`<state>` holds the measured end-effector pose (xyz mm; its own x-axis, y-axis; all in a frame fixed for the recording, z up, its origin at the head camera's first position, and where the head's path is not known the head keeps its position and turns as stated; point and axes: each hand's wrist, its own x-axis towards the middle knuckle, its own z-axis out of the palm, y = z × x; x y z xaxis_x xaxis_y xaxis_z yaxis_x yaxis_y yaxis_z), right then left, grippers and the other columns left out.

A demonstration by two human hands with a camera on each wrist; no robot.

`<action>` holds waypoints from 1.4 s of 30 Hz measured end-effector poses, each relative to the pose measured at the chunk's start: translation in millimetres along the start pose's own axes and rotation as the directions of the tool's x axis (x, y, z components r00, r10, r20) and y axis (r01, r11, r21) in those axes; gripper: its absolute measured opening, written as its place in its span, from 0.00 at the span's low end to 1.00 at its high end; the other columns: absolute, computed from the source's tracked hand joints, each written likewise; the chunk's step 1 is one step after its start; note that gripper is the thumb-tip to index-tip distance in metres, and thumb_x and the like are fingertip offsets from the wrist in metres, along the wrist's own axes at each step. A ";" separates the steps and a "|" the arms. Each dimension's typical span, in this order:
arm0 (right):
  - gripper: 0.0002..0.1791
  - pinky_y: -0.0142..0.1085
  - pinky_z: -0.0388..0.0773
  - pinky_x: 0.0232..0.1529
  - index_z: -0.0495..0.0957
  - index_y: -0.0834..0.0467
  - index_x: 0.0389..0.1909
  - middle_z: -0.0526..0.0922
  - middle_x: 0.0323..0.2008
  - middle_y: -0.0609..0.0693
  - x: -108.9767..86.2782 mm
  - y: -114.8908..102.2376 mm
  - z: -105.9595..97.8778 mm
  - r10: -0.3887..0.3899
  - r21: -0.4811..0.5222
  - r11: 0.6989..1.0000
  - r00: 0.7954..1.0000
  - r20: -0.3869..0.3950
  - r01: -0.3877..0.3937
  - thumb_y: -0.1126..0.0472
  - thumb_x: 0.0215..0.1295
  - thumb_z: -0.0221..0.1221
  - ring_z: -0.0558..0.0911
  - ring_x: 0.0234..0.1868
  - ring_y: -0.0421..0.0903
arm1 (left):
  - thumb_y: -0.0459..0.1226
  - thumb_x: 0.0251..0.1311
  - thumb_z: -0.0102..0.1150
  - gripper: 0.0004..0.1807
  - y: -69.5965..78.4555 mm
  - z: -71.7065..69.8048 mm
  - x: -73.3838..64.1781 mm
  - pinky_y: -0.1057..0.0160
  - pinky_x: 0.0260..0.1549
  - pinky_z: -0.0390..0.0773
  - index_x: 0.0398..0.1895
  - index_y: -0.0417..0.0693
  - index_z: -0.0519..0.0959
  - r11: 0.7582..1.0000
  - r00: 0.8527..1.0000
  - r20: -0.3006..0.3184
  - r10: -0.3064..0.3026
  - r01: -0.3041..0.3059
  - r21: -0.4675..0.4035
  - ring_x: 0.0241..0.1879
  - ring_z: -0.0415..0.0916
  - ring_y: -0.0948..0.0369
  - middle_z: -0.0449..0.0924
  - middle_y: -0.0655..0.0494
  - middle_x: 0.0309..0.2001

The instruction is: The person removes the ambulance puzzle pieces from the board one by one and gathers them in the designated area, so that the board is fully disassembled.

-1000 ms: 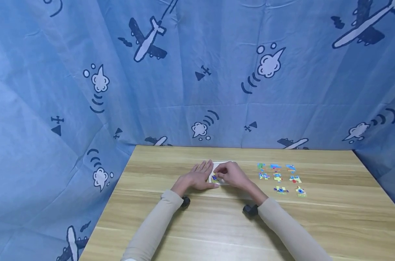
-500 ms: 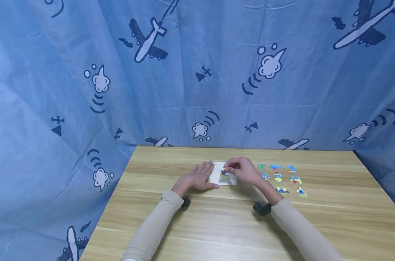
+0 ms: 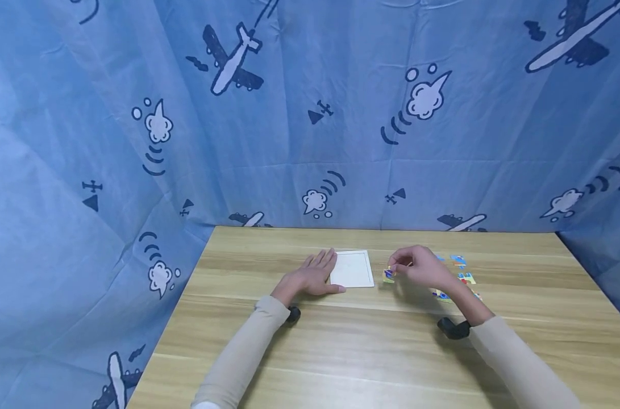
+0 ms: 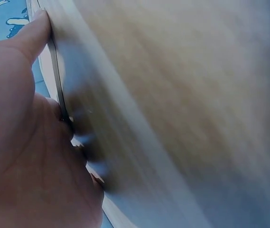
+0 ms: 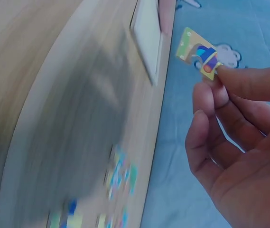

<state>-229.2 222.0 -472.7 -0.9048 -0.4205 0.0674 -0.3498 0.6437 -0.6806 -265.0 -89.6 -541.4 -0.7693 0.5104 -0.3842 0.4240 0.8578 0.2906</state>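
A yellow and blue puzzle piece [image 5: 202, 53] is pinched between the thumb and fingertips of my right hand [image 3: 423, 269], raised over the table to the right of a square white puzzle tray [image 3: 352, 270]. In the right wrist view the piece hangs from the fingertips with its printed side showing. My left hand [image 3: 312, 275] lies flat with straight fingers at the tray's left edge, its thumb along the near left corner. The left wrist view shows mainly the palm [image 4: 25, 142].
Several loose puzzle pieces [image 3: 465, 278] lie on the wooden table [image 3: 340, 352] to the right, partly hidden by my right hand and forearm. A blue airplane-print curtain [image 3: 356, 142] hangs behind the table's far edge.
My right hand has lifted the puzzle piece away from the white tray and carried it to the right, uncovering the tray's bare surface. My left hand has stayed in place.
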 end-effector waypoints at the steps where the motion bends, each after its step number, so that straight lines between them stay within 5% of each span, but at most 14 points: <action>1: 0.08 0.30 0.77 0.35 0.86 0.57 0.33 0.88 0.31 0.48 -2.8 2.7 -3.1 0.007 -0.017 1.000 1.000 0.007 -0.007 0.71 0.69 0.61 0.81 0.33 0.38 | 0.71 0.70 0.48 0.59 0.4 -0.6 -0.5 0.50 0.86 0.27 0.86 0.53 0.30 1.000 1.000 0.002 -0.003 0.003 -0.003 0.86 0.19 0.58 0.20 0.60 0.87; 14: 0.06 0.29 0.76 0.34 0.86 0.61 0.36 0.89 0.32 0.49 -34.5 39.0 -21.1 0.079 -0.053 0.996 0.995 0.063 -0.076 0.71 0.68 0.60 0.83 0.33 0.37 | 0.70 0.71 0.47 0.58 6.2 -6.9 -13.5 0.49 0.86 0.31 0.87 0.52 0.31 1.000 1.000 -0.012 0.013 -0.013 -0.023 0.87 0.23 0.56 0.23 0.58 0.87; 30: 0.05 0.30 0.74 0.30 0.85 0.62 0.35 0.87 0.30 0.48 -33.6 57.9 -10.1 0.128 -0.117 0.986 0.987 0.096 -0.116 0.70 0.69 0.61 0.78 0.31 0.39 | 0.70 0.70 0.49 0.59 0.1 -0.9 -0.8 0.50 0.86 0.28 0.87 0.54 0.30 1.000 1.000 -0.003 -0.003 0.003 -0.013 0.87 0.20 0.58 0.21 0.60 0.87; 42: 0.04 0.32 0.75 0.34 0.86 0.60 0.33 0.85 0.30 0.47 -32.0 57.5 -2.9 0.115 -0.222 0.970 0.992 0.048 -0.102 0.68 0.68 0.65 0.77 0.32 0.40 | 0.70 0.71 0.47 0.58 3.3 -4.5 -8.2 0.50 0.86 0.28 0.86 0.53 0.29 1.000 1.000 -0.007 0.004 -0.004 -0.006 0.87 0.20 0.57 0.21 0.59 0.87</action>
<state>-221.1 274.4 -511.9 -0.9263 -0.3740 -0.0467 -0.3011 0.8089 -0.5051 -259.4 -91.3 -533.4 -0.7710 0.5131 -0.3771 0.4242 0.8555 0.2969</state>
